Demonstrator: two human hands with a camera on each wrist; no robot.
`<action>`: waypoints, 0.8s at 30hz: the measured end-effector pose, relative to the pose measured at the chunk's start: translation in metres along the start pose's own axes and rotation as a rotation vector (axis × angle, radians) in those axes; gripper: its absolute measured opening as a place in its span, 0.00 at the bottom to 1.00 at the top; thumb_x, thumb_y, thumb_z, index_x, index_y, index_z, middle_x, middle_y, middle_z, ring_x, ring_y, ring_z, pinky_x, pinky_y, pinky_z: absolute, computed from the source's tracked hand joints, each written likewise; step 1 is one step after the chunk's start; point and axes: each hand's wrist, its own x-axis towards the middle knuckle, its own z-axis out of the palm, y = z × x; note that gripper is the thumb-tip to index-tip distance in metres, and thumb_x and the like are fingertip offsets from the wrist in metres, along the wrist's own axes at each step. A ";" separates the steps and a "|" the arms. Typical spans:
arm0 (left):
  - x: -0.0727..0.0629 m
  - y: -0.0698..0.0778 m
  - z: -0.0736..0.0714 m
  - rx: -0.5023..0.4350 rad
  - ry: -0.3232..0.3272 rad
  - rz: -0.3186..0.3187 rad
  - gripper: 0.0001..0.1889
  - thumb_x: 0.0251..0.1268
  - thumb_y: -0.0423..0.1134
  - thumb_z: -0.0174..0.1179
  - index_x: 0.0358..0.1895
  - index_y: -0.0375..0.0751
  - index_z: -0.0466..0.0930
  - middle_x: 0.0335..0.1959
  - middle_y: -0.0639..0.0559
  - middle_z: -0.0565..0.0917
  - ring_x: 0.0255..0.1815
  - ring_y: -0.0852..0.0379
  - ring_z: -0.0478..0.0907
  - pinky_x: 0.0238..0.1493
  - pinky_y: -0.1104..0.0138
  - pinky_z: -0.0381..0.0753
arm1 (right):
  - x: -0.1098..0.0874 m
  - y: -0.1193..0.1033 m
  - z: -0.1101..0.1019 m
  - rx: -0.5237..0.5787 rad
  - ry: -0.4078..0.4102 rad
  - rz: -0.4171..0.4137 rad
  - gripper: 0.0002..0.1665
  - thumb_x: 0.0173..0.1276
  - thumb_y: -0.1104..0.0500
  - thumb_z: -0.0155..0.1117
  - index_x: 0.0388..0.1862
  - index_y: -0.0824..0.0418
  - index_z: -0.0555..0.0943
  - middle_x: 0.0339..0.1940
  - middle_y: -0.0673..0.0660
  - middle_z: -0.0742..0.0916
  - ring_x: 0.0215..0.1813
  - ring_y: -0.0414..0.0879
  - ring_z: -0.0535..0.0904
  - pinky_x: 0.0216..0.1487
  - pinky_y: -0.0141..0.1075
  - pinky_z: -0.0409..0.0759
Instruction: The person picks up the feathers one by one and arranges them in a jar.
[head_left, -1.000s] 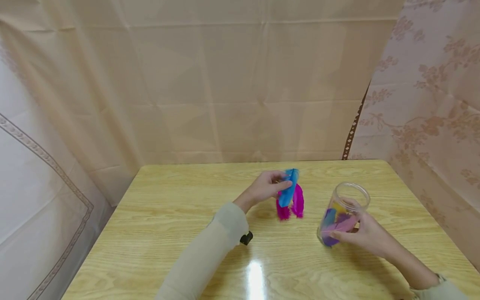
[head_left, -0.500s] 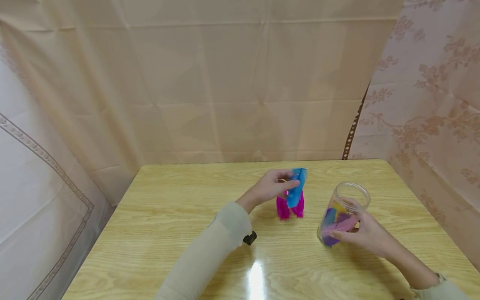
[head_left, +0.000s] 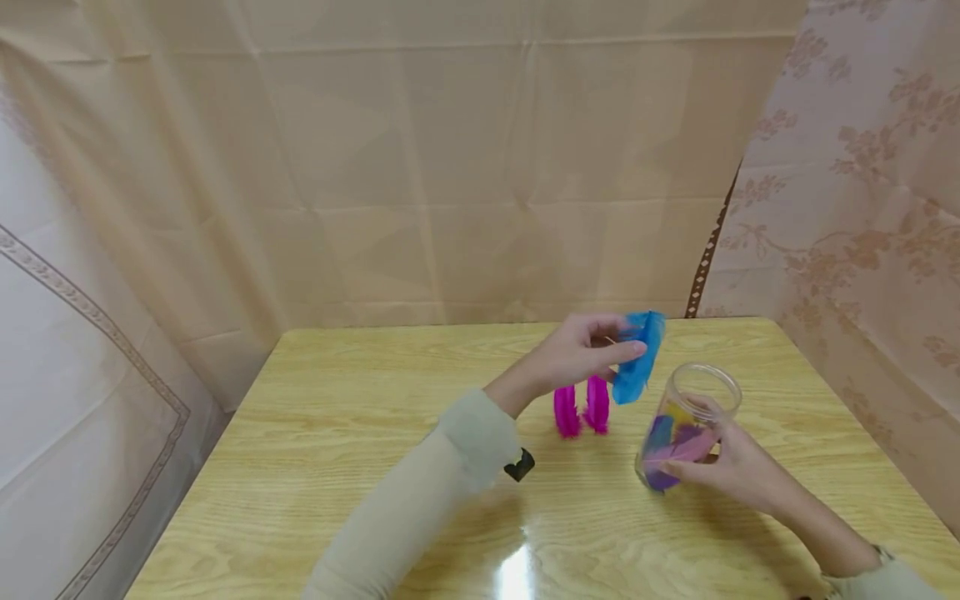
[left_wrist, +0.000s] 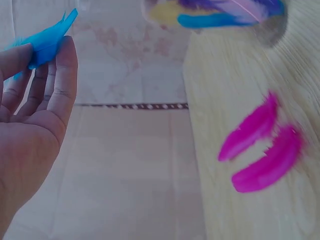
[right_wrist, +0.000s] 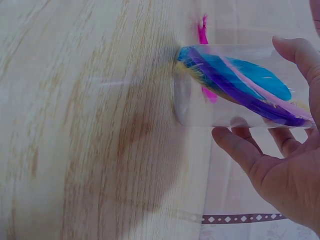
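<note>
My left hand [head_left: 581, 354] pinches a blue feather [head_left: 640, 358] between thumb and fingers, up in the air just left of the jar's mouth. In the left wrist view the blue feather [left_wrist: 50, 42] juts past the fingertips. My right hand [head_left: 731, 467] grips a clear jar [head_left: 705, 379] standing on the table, its fingers and thumb around the side. Purple, blue, pink and yellow feathers [right_wrist: 235, 82] lean inside the jar. Below the left hand, two magenta feathers [head_left: 597, 407] lie on the wood, side by side; both show whole in the left wrist view.
The wood-grain table [head_left: 337, 467] reaches back to a beige curtain [head_left: 480, 183]. A floral cloth [head_left: 862, 208] hangs on the right and a white cloth [head_left: 90, 375] on the left. A small black piece [head_left: 519, 465] shows beside the left sleeve.
The left hand has moved right and upward with the blue feather, from over the magenta feathers toward the jar. The right hand and jar have stayed in place.
</note>
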 end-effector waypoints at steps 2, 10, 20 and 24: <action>0.002 0.006 0.004 -0.002 -0.019 0.017 0.11 0.74 0.35 0.61 0.52 0.32 0.81 0.39 0.47 0.84 0.35 0.54 0.86 0.40 0.57 0.89 | 0.000 0.000 0.000 -0.002 0.003 0.001 0.52 0.61 0.64 0.77 0.76 0.65 0.56 0.66 0.74 0.71 0.59 0.69 0.75 0.45 0.41 0.87; 0.008 0.029 0.013 -0.008 -0.065 0.036 0.10 0.74 0.35 0.61 0.52 0.33 0.81 0.40 0.50 0.85 0.38 0.56 0.86 0.41 0.59 0.89 | 0.001 0.003 0.001 0.000 -0.011 -0.021 0.50 0.62 0.63 0.77 0.76 0.64 0.57 0.70 0.73 0.70 0.60 0.60 0.76 0.46 0.43 0.87; 0.021 0.052 0.024 -0.013 -0.084 0.105 0.17 0.73 0.30 0.60 0.62 0.32 0.76 0.44 0.49 0.86 0.40 0.60 0.86 0.43 0.63 0.88 | 0.001 0.001 0.001 -0.015 -0.013 0.030 0.53 0.62 0.61 0.78 0.77 0.65 0.54 0.72 0.76 0.66 0.68 0.77 0.64 0.47 0.47 0.87; 0.025 0.058 0.028 0.002 -0.093 0.116 0.17 0.72 0.29 0.61 0.61 0.30 0.77 0.44 0.48 0.86 0.40 0.61 0.86 0.43 0.64 0.88 | 0.001 -0.001 0.000 -0.048 -0.005 0.057 0.56 0.62 0.62 0.78 0.78 0.66 0.52 0.70 0.77 0.68 0.66 0.76 0.67 0.47 0.43 0.87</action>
